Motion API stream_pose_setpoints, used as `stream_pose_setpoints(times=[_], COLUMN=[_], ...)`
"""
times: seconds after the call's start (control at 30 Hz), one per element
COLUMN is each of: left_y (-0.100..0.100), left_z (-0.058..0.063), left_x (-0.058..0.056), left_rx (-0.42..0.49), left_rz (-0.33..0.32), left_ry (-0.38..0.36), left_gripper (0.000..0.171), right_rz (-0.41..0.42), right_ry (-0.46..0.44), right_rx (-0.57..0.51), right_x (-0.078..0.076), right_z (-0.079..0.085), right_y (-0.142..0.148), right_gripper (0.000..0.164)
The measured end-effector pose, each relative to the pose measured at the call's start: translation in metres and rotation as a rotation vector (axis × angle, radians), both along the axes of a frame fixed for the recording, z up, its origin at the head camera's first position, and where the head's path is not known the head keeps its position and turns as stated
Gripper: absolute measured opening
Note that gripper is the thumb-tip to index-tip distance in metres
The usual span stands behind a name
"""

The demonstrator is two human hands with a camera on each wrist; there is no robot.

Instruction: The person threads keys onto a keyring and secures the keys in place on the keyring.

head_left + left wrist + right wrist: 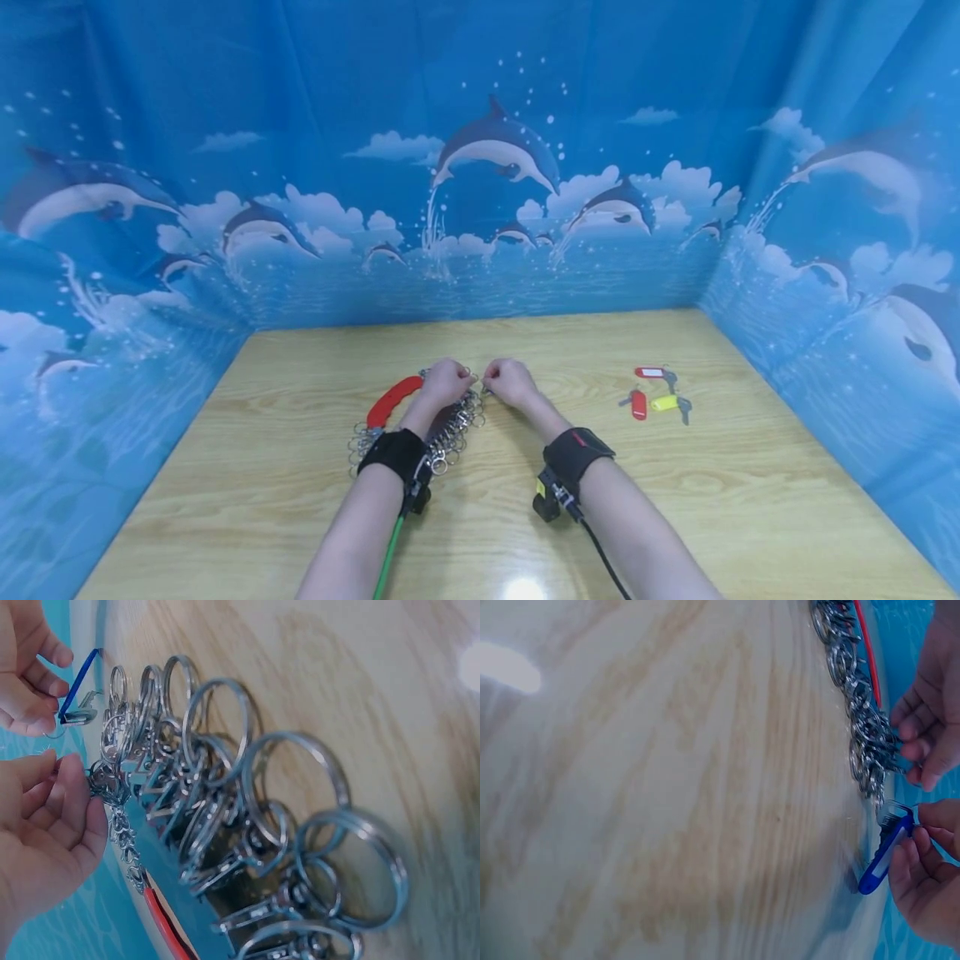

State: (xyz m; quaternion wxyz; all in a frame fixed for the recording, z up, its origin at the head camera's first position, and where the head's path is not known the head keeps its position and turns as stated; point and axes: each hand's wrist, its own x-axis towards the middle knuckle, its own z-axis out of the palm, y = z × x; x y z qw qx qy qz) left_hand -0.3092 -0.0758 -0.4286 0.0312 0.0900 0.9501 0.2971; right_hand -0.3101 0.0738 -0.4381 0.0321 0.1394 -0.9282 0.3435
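Note:
My left hand (447,383) is at the far end of a bunch of metal key rings (453,433) with clasps, pinching a small metal ring there between thumb and fingers. A curved red handle (393,402) belongs to this bunch and lies on its left side. Just to the right, my right hand (512,383) pinches a blue key tag (886,859) by its ring end. A silver key (81,717) hangs with the tag. The two hands' fingertips are close together but apart. Part of the bunch is hidden beneath my left hand and wrist.
Toward the right of the wooden table (750,500) lie a red key tag (649,372), a second red tag (638,406) and a yellow tag (664,402), each with a key. A dolphin-print curtain (337,167) surrounds the table's back and sides.

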Motion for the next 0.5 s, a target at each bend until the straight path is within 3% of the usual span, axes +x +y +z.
stream_pose_setpoints(times=[0.1, 0.23, 0.33, 0.5], left_y=[0.0000, -0.0006, -0.0006, -0.0003], left_z=[0.0004, 0.0041, 0.0063, 0.0061], left_x=[0.0004, 0.0020, 0.0038, 0.0048], left_rx=[0.094, 0.203, 0.231, 0.233], left_rz=[0.006, 0.014, 0.012, 0.005], left_ry=[-0.067, -0.174, -0.221, -0.234], left_gripper=[0.020, 0.018, 0.020, 0.022], right_rz=[0.004, -0.002, -0.004, 0.005], right_ry=[0.000, 0.005, 0.008, 0.017], right_rx=[-0.014, -0.005, 0.005, 0.020], right_x=[0.0002, 0.0008, 0.0009, 0.0017], right_z=[-0.0021, -0.0013, 0.0008, 0.0046], right_y=[-0.0039, -0.0079, -0.0097, -0.0111], right_gripper=[0.005, 0.004, 0.004, 0.005])
